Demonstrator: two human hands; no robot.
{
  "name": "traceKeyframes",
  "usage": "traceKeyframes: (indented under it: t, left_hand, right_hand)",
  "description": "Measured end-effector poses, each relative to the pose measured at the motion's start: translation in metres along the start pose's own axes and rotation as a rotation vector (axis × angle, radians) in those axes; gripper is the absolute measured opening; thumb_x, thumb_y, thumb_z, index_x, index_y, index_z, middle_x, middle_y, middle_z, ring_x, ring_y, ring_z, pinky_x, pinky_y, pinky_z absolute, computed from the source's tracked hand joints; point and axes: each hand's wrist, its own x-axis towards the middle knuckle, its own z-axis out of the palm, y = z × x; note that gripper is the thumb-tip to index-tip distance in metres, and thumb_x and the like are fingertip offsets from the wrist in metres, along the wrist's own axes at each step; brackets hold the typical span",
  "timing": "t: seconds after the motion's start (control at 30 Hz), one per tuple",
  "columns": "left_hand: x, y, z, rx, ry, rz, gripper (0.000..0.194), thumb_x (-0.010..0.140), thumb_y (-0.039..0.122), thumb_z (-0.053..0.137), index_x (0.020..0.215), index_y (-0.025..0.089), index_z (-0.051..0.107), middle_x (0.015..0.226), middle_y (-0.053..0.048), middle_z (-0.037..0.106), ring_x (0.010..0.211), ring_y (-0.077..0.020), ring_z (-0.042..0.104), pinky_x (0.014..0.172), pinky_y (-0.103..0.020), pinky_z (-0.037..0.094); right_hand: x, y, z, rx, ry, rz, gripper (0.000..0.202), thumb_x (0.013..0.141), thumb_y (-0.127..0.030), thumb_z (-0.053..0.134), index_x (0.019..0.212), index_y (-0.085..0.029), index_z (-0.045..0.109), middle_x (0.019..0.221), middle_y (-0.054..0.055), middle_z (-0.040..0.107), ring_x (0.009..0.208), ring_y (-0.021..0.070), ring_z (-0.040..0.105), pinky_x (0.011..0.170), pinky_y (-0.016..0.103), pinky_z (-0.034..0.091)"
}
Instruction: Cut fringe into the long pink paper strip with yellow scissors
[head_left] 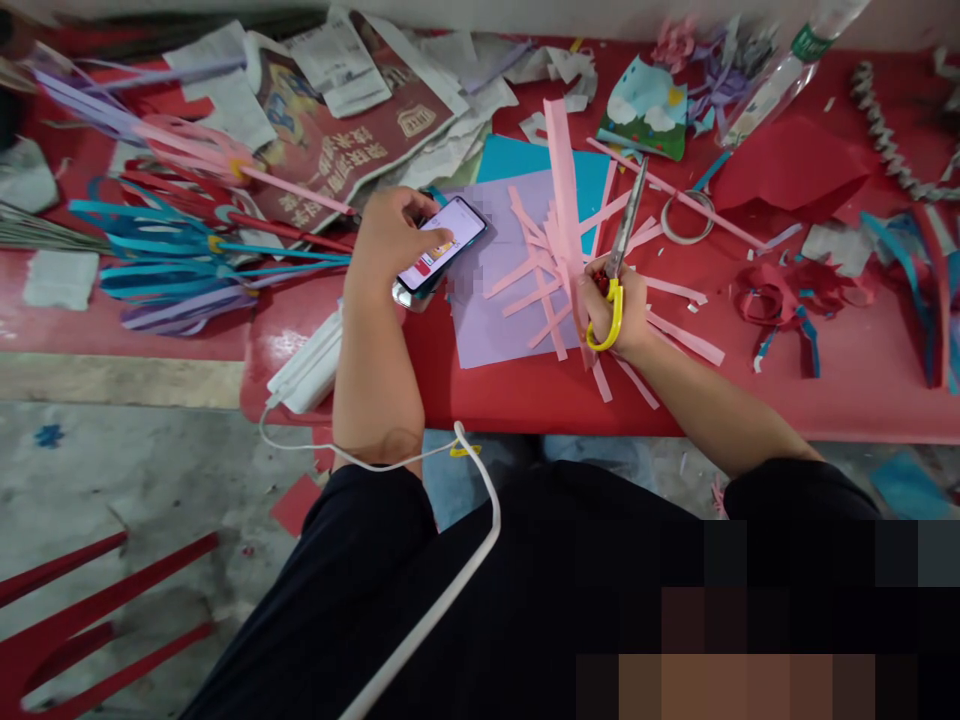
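Observation:
My left hand point(394, 240) is closed around the upper left side of a smartphone point(444, 243), its thumb over the lit screen. Something shiny shows under the phone's lower end; I cannot make out what it is. My right hand point(626, 305) grips scissors point(616, 300) with yellow handles, blades pointing away from me. A long pink paper strip point(564, 180) stands against the fingers of that hand, and whether they pinch it is hidden. Beneath lie several narrow pink strips point(536, 290), crossing one another on a sheet of lavender paper point(480, 330). Teal paper point(510, 158) shows behind it.
Bundled looped paper strips on sticks point(217, 245) lie at left, near a white power strip point(307, 365). Newspaper point(352, 130) covers the back. To the right are a tape roll point(686, 218), a plastic bottle point(795, 75) and red paper scraps point(765, 295). A white cable point(480, 500) hangs in front.

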Motion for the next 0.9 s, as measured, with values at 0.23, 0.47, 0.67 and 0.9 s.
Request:
traceKeyframes:
  t: [0.23, 0.47, 0.67, 0.9]
  left_hand:
    - [0.001, -0.009, -0.003, -0.136, -0.003, 0.001, 0.034, 0.082, 0.008, 0.082, 0.116, 0.011, 0.079, 0.109, -0.001, 0.079, 0.091, -0.0114, 0.063, 0.098, -0.037, 0.057]
    - [0.001, -0.016, -0.01, -0.119, -0.045, 0.028, 0.046, 0.076, 0.005, 0.077, 0.121, 0.012, 0.08, 0.112, 0.001, 0.081, 0.09, -0.0107, 0.062, 0.094, -0.035, 0.057]
    - [-0.001, -0.015, -0.013, -0.125, -0.062, 0.039, 0.048, 0.076, -0.002, 0.075, 0.121, 0.014, 0.08, 0.114, 0.0, 0.082, 0.09, -0.0128, 0.061, 0.087, -0.033, 0.053]
    - [0.004, -0.021, -0.006, -0.196, -0.002, 0.041, 0.048, 0.073, -0.011, 0.073, 0.113, 0.014, 0.083, 0.105, 0.003, 0.083, 0.087, -0.0137, 0.063, 0.085, -0.033, 0.051]
  right_hand:
    - [0.0, 0.0, -0.001, 0.0, 0.005, 0.017, 0.04, 0.103, -0.062, 0.077, 0.089, -0.033, 0.052, 0.066, -0.002, 0.052, 0.07, 0.0219, 0.059, 0.06, 0.038, 0.055]
    - [0.002, -0.001, 0.001, -0.001, 0.023, 0.016, 0.039, 0.102, -0.056, 0.08, 0.087, -0.031, 0.054, 0.068, -0.003, 0.055, 0.07, 0.0196, 0.058, 0.066, 0.037, 0.057]
    - [0.0, -0.012, -0.002, -0.036, 0.017, 0.02, 0.035, 0.101, -0.053, 0.077, 0.085, -0.029, 0.056, 0.066, -0.005, 0.049, 0.064, 0.017, 0.054, 0.067, 0.037, 0.052]
    - [0.002, -0.017, -0.004, -0.046, 0.024, 0.015, 0.026, 0.096, -0.035, 0.078, 0.083, -0.028, 0.057, 0.066, -0.006, 0.045, 0.061, 0.0157, 0.05, 0.069, 0.038, 0.05]
